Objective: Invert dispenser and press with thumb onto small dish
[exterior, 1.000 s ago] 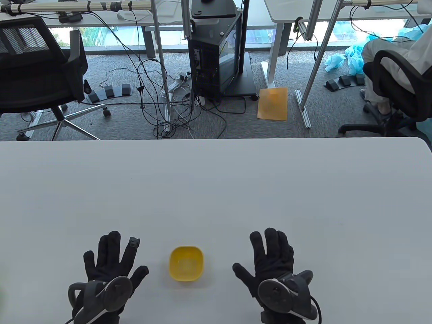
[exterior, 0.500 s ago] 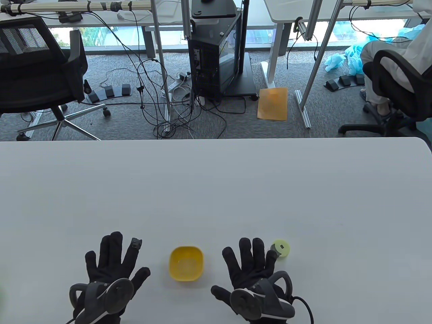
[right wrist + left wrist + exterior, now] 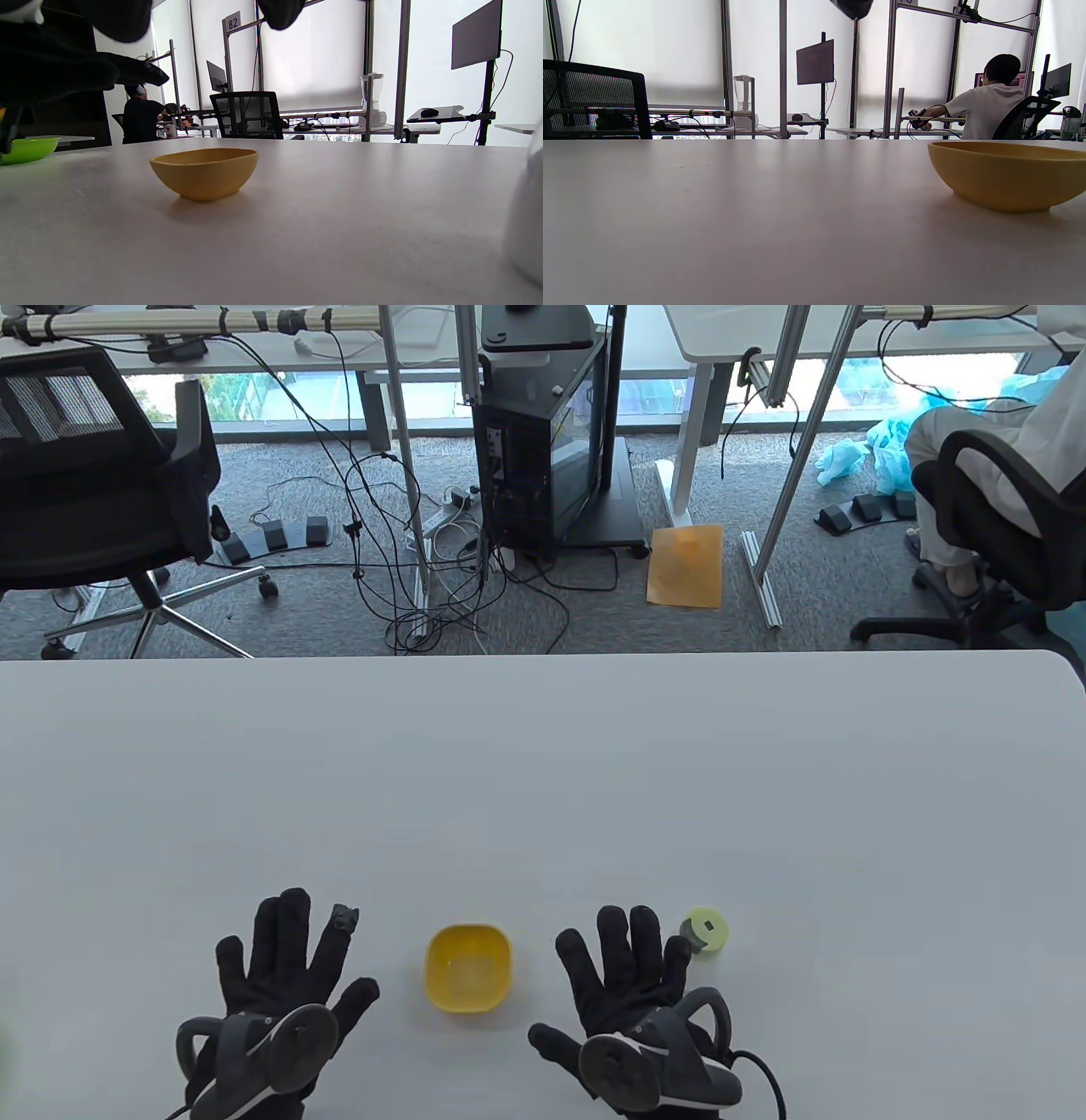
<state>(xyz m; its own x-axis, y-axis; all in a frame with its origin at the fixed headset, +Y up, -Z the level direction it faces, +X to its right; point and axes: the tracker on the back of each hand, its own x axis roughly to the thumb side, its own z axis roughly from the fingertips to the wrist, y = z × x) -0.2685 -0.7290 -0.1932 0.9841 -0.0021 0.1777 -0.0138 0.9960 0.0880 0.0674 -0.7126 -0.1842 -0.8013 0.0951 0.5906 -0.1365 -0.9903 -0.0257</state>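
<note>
Nearest the bottom edge of the table view, two gloved hands are laid flat on the white table, fingers spread, nothing held in either. The left hand is placed as it was a second ago. The right hand is found further inward than a second ago, and since the half-second mark it has hardly moved.

That shift has uncovered the dispenser, a small item with a pale green round top, which was hidden under the right hand a second ago. It is now seen standing upright just beyond the outer fingertips of the right hand, close beside them; whether it is touched cannot be told. In the right wrist view only a blurred pale shape at the right edge is shown, probably its body.

Between the two hands, on the thumb side of each, the yellow dish is set, unmoved and seemingly empty. It is seen to the right in the left wrist view and left of centre in the right wrist view.

It is judged that the task has barely begun: the dispenser has yet to be gripped, turned over and pressed over the dish.
</note>
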